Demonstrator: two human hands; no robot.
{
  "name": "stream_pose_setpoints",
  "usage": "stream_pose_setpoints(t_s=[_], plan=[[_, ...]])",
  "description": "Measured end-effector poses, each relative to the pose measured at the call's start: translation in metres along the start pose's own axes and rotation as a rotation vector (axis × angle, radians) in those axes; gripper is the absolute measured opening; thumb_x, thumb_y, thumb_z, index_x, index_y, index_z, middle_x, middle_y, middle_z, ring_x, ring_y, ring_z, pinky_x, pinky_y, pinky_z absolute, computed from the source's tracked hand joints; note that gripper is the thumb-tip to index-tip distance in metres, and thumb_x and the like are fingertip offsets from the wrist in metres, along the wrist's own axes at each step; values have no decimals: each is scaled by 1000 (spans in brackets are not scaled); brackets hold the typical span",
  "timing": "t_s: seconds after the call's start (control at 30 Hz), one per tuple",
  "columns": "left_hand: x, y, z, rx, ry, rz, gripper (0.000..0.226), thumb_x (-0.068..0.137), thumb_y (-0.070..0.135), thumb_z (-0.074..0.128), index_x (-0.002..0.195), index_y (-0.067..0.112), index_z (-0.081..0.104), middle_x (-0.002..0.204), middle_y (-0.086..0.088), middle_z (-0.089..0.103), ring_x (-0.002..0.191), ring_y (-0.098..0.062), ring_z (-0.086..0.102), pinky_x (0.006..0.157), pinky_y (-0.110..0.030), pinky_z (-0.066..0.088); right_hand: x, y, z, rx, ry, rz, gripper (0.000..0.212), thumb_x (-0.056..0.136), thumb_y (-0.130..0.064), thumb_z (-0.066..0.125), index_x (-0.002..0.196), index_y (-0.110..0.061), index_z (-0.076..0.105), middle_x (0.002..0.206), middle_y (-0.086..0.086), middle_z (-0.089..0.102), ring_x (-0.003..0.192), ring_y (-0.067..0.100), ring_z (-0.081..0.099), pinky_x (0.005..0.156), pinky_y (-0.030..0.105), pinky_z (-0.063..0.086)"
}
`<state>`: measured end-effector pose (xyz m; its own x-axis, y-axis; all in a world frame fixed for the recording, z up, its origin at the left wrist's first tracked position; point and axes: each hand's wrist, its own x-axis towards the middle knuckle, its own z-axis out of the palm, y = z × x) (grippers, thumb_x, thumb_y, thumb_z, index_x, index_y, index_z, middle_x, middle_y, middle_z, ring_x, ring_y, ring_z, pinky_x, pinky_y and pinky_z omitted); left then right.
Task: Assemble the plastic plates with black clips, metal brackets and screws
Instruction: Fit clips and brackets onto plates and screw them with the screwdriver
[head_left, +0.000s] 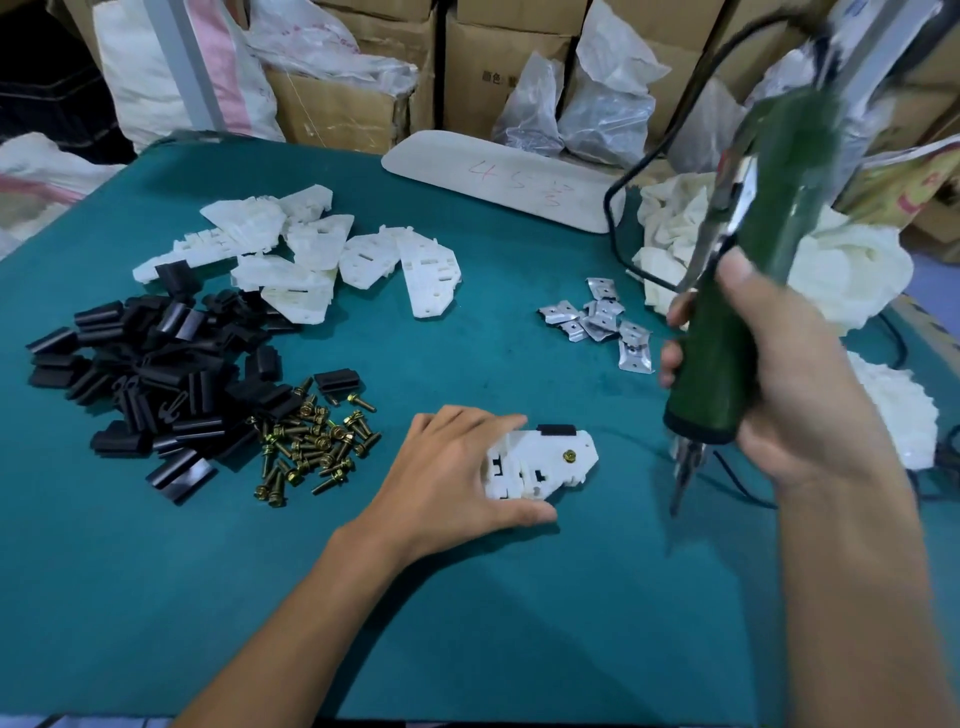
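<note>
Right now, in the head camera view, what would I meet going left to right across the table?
From the left: black clips → screws → left hand gripping a plate → metal brackets → right hand holding the green screwdriver.

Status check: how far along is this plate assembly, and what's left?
Done: the plate carries a black clip on its top edge and a screw set in it; whether that is tight, I cannot tell. In hand: the left hand holds that plate, the right hand grips the green screwdriver, bit off the screw. Left: piles of loose plates, clips, brackets and screws.
</note>
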<state>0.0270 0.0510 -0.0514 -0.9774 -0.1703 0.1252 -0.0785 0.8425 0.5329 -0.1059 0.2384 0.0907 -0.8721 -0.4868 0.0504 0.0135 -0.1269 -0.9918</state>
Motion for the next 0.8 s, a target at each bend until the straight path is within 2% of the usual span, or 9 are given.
stream_pose_setpoints(t_s=[0.07,0.13,0.27,0.4,0.47,0.53,0.63,0.73,0.8], plan=[[0,-1,-5,-83,59,-71,98,58,98,48,138,41,53,115,25,54,112,0,42,97,-27,33,-12,17,-8,-170,59,125,27,73,-52,85,85,-33,69,81,0,63,55,18,63,51,33,54],[-1,-2,-11,-231,134,-154,90,58,99,47,128,44,58,108,28,56,104,3,45,89,-24,39,-25,38,-16,-370,86,230,25,79,-52,79,92,-33,68,87,5,61,56,18,64,50,33,56],[0,-3,-21,-662,261,-241,65,70,93,44,110,47,64,99,21,66,91,0,58,78,-26,42,-40,71,-21,-1019,22,228,45,85,-67,65,89,-22,60,81,-2,67,75,21,66,70,40,54],[1,12,-26,-1008,223,-392,65,70,92,39,101,42,68,91,9,68,81,-13,59,70,-25,49,-51,88,-4,-1356,-89,234,61,75,-84,54,83,-24,61,80,-8,63,85,23,63,66,34,43],[0,19,-24,-1036,169,-439,78,65,97,33,109,42,67,92,13,70,86,-12,62,72,-26,48,-55,87,0,-1296,-62,144,66,73,-87,51,108,-33,66,102,-13,60,104,16,60,82,33,46],[0,30,-19,-995,134,-418,77,66,99,25,110,48,62,93,22,66,92,-9,61,77,-31,43,-60,77,6,-929,-22,42,77,71,-92,49,134,-49,51,115,-23,56,102,2,60,89,28,49],[2,57,-12,-929,105,-278,61,79,90,22,114,50,53,108,26,58,110,-4,56,95,-41,45,-67,68,25,-429,-74,-14,75,69,-89,60,136,-67,34,120,-30,58,97,10,69,82,29,58],[5,75,-8,-881,13,-163,54,85,84,28,131,60,42,134,31,50,134,0,44,114,-44,36,-64,64,29,-274,41,-60,74,83,-59,69,148,-51,35,128,-17,65,105,12,71,89,37,58],[5,75,-10,-819,-12,-83,47,89,74,38,134,61,41,138,34,48,133,7,42,113,-39,36,-55,61,13,-286,203,-111,52,93,-37,62,143,-40,50,128,-13,67,112,7,67,92,31,54]])
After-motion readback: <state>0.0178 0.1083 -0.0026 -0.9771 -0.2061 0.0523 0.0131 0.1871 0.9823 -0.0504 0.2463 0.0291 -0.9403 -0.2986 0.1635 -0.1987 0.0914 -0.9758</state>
